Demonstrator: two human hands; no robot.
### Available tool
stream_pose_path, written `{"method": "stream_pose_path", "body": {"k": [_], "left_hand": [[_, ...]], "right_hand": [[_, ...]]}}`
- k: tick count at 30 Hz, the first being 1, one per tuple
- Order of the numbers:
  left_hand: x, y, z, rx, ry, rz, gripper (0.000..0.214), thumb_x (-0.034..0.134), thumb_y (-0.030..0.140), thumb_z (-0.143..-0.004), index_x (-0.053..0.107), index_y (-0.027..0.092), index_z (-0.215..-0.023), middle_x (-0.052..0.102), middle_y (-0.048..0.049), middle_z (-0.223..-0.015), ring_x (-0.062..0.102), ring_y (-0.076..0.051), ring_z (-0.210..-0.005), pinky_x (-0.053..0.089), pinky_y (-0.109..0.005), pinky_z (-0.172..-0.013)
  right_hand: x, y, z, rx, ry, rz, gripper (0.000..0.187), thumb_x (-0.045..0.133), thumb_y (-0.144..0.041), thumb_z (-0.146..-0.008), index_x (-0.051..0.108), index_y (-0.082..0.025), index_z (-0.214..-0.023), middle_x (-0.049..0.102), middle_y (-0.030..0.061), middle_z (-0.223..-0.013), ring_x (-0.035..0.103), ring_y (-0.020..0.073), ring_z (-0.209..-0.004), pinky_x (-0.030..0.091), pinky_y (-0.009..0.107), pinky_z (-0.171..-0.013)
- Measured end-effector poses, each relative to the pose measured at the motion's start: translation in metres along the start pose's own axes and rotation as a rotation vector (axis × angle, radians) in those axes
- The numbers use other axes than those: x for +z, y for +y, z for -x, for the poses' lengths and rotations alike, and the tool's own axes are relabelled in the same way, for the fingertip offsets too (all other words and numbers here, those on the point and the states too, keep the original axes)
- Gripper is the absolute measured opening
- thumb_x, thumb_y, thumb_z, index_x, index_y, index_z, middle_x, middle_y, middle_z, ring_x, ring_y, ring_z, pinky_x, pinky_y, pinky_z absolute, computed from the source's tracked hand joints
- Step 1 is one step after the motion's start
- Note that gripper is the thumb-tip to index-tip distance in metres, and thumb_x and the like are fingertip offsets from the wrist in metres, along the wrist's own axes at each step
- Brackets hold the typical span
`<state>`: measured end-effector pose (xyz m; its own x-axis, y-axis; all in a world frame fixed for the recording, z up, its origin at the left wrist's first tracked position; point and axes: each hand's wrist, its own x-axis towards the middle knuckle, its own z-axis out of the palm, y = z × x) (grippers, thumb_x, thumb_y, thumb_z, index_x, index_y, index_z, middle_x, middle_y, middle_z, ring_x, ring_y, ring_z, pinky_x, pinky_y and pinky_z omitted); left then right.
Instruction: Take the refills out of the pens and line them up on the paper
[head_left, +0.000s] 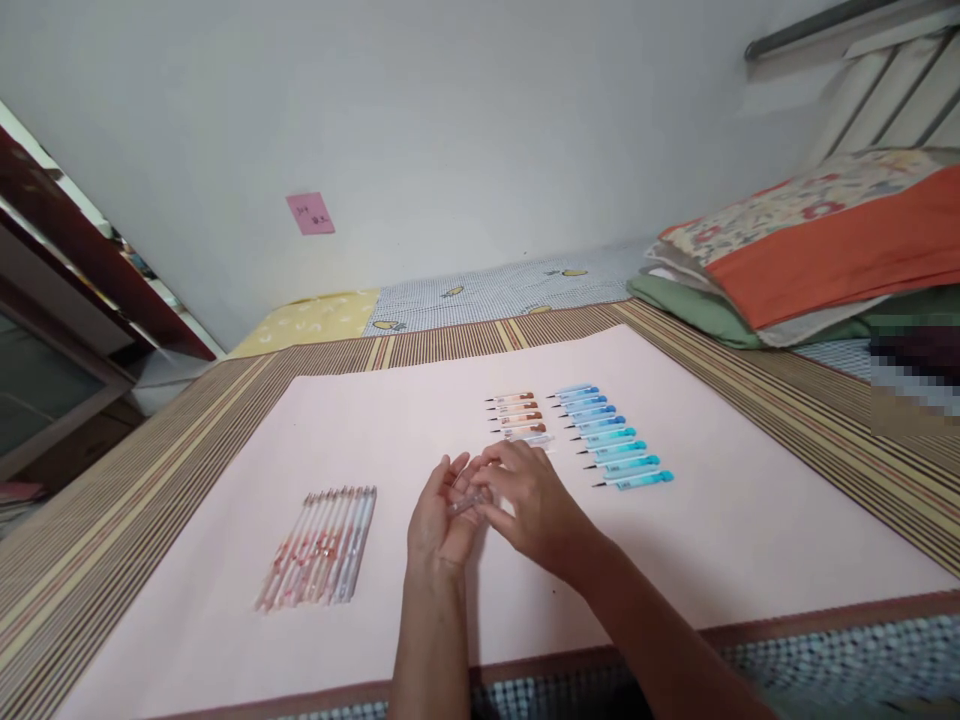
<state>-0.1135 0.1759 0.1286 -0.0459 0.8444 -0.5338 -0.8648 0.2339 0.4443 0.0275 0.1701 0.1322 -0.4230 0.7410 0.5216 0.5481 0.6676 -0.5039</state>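
My left hand [445,515] is turned palm up and cupped, fingers bent, with a small clear piece [466,503] lying across it. From the right, my right hand [521,492] reaches over with thumb and fingers pinched at that piece; its exact kind is too small to make out. Just beyond my hands lies a column of short brown-and-white pens [517,415] with dark pointed tips, the nearest partly hidden. To their right is a slanting column of similar blue pens [615,440]. Further left, several longer clear pens [319,545] with reddish patterns lie side by side.
Everything rests on a large pale pink sheet [360,430] over a striped mat [172,440]. Folded bedding [817,260] is piled at the right, near a radiator [900,90]. A pink note [310,213] sticks to the wall behind.
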Motion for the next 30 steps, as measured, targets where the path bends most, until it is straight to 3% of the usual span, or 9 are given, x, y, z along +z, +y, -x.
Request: {"method": "stream_pose_path", "body": {"k": [3,6,9,14,17,21,26,30], "left_hand": [[0.001,0.0,0.001,-0.016,-0.052,-0.014,0.019,0.054,0.023,-0.1,0.065,0.01,-0.092,0.072,-0.0144,-0.087,0.072,-0.021,-0.075,0.06,-0.031,-0.066],[0.003,-0.001,0.004,-0.049,-0.094,-0.009,0.023,0.051,0.024,-0.102,0.065,0.009,-0.092,0.07,-0.0113,-0.082,0.07,-0.018,-0.069,0.058,-0.026,-0.062],[0.004,0.0,0.006,-0.081,-0.127,-0.018,0.027,0.05,0.028,-0.104,0.065,0.008,-0.097,0.07,-0.0111,-0.082,0.068,-0.015,-0.064,0.056,-0.024,-0.059],[0.002,0.003,0.009,-0.066,-0.198,-0.097,0.035,0.054,0.041,-0.102,0.065,0.008,-0.103,0.071,-0.0167,-0.092,0.072,-0.024,-0.08,0.062,-0.037,-0.068],[0.001,0.005,0.006,-0.024,-0.113,-0.101,0.029,0.055,0.036,-0.101,0.065,0.009,-0.102,0.072,-0.0201,-0.103,0.074,-0.027,-0.091,0.064,-0.043,-0.076],[-0.003,0.007,0.001,0.086,0.09,-0.046,0.015,0.056,0.021,-0.099,0.066,0.011,-0.094,0.073,-0.0125,-0.092,0.073,-0.019,-0.078,0.063,-0.032,-0.068],[-0.007,0.006,-0.002,0.109,0.11,-0.012,0.016,0.054,0.015,-0.097,0.067,0.011,-0.089,0.07,-0.0081,-0.081,0.069,-0.015,-0.066,0.058,-0.024,-0.057],[-0.006,0.005,-0.003,0.107,0.103,-0.009,0.016,0.053,0.014,-0.096,0.067,0.01,-0.089,0.07,-0.008,-0.08,0.068,-0.014,-0.064,0.056,-0.023,-0.055]], "right_hand": [[0.009,-0.004,0.002,-0.067,-0.004,0.07,0.019,0.065,-0.01,-0.088,0.068,-0.023,-0.102,0.066,0.0069,-0.123,0.052,0.0267,-0.117,0.039,0.042,-0.097],[0.014,-0.002,0.003,-0.104,-0.015,0.083,0.018,0.064,-0.01,-0.09,0.068,-0.023,-0.101,0.068,0.0063,-0.123,0.051,0.0269,-0.122,0.035,0.044,-0.104],[0.012,-0.002,0.002,-0.095,-0.01,0.023,0.015,0.059,-0.011,-0.094,0.067,-0.023,-0.096,0.071,0.0047,-0.112,0.055,0.0249,-0.115,0.035,0.043,-0.103],[-0.01,0.006,0.001,0.051,0.082,-0.134,0.01,0.059,-0.016,-0.095,0.065,-0.024,-0.094,0.073,0.0021,-0.096,0.063,0.0208,-0.096,0.04,0.037,-0.097],[-0.025,0.026,0.005,0.166,0.138,-0.065,0.006,0.059,-0.02,-0.094,0.064,-0.023,-0.094,0.073,0.0036,-0.096,0.063,0.0225,-0.097,0.04,0.036,-0.094],[-0.029,0.058,0.013,0.317,0.053,0.096,0.008,0.058,-0.017,-0.091,0.061,-0.023,-0.086,0.071,0.0027,-0.089,0.062,0.0218,-0.087,0.039,0.034,-0.085],[-0.01,0.079,0.016,0.352,-0.075,0.297,0.017,0.054,-0.006,-0.089,0.061,-0.02,-0.082,0.071,0.0038,-0.086,0.059,0.0201,-0.082,0.033,0.032,-0.079],[0.001,0.082,0.014,0.333,-0.09,0.389,0.019,0.055,-0.006,-0.091,0.066,-0.019,-0.083,0.07,0.0049,-0.089,0.058,0.0209,-0.085,0.029,0.032,-0.079]]}}
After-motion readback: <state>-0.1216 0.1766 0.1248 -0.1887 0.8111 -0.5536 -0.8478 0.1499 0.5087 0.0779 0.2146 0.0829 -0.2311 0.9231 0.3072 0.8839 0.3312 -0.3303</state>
